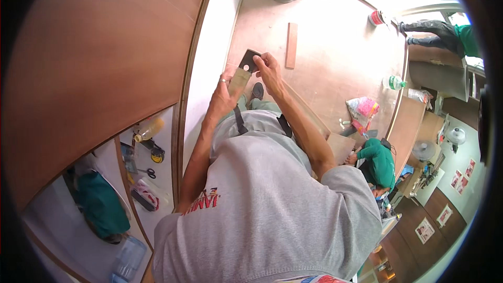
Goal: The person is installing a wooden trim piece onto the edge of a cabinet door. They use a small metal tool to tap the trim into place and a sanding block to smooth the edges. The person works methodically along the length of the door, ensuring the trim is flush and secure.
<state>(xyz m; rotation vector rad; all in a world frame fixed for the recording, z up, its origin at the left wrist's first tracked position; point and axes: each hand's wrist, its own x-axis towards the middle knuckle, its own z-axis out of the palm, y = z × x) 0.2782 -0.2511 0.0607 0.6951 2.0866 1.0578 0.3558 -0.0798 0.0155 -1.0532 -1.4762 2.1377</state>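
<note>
Both my hands are raised in front of my chest, next to a white wall strip beside a brown wooden panel (99, 57). My left hand (222, 94), with a ring on one finger, holds the lower, tan end of a flat strip (240, 79). My right hand (270, 71) pinches its upper end, a dark grey plate with a round hole (248, 60). The strip stands tilted, its top leaning right. My grey shirt (262, 199) fills the lower middle of the view.
A wooden slat (291, 45) lies on the brown floor. A person in a green top (380, 162) crouches at right near a pink bag (362, 111) and a green bottle (394, 82). Other people's legs show at top. Shelves at lower left hold scissors (148, 173) and bottles.
</note>
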